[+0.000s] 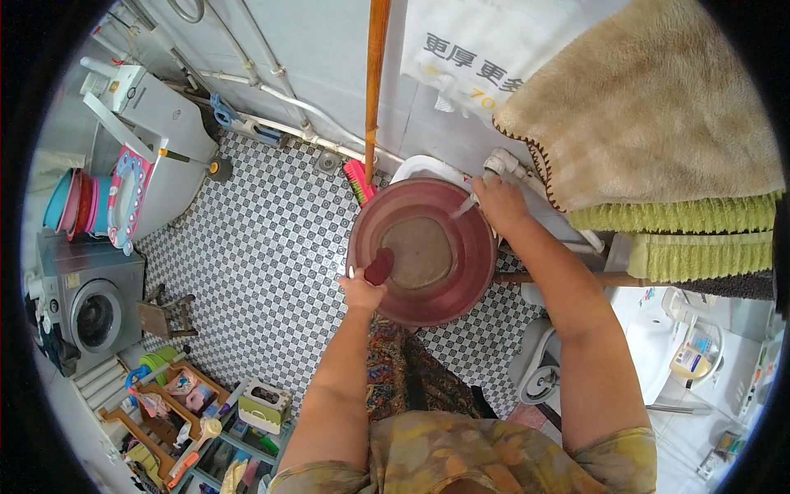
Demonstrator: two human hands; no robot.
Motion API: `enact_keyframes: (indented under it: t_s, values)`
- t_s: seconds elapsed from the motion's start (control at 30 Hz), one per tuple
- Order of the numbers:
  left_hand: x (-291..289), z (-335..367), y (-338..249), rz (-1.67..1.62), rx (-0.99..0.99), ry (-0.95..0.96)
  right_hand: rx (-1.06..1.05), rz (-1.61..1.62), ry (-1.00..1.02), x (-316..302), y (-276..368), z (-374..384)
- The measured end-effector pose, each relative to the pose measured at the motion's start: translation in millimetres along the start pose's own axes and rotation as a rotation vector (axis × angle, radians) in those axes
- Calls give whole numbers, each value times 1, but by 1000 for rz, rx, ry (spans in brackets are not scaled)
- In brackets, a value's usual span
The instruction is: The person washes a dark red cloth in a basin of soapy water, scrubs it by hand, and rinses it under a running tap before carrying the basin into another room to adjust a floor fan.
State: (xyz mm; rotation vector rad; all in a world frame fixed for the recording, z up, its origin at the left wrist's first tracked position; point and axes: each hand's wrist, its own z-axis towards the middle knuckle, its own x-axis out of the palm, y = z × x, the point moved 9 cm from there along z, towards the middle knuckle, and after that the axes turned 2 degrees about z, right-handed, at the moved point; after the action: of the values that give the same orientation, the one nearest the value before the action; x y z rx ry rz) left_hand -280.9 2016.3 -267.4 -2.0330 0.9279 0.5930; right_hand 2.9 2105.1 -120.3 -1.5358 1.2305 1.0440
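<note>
A large dull-red plastic basin [481, 272] stands in front of me, with shallow greyish water [418, 251] over its bottom. At its left rim my left hand [362, 291] is closed on a dark red piece [380, 267] that looks like a cloth, which hangs inside the basin. Its fingers are partly hidden, and whether they also grip the rim I cannot tell. Beyond the right rim, my right hand [499, 202] is closed around a tap [494, 167] on the wall. A stream of water [463, 207] runs down into the basin.
Behind the basin are a white tub [428, 168], a pink brush [360, 181] and an upright wooden pole [375, 90]. Towels [650, 107] hang at the right, above a white washbasin [650, 329]. A toilet seat, a washing machine [97, 313] and a small stool [167, 314] stand left.
</note>
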Motion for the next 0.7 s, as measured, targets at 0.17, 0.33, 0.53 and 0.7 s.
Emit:
enact_keyframes:
  t_s: [0.17, 0.33, 0.53, 0.7]
  values:
    - [2, 2, -6, 19, 20, 42, -11, -5, -10, -1, -1, -2]
    - [-3, 2, -12, 24, 29, 13, 20, 38, 26, -5, -4, -3]
    - [-10, 2, -6, 58, 16, 4, 179, 542, -224, -15, -15, -37]
    - [-8, -2, -11, 72, 25, 10, 860, 896, -42, 154, -55, -151]
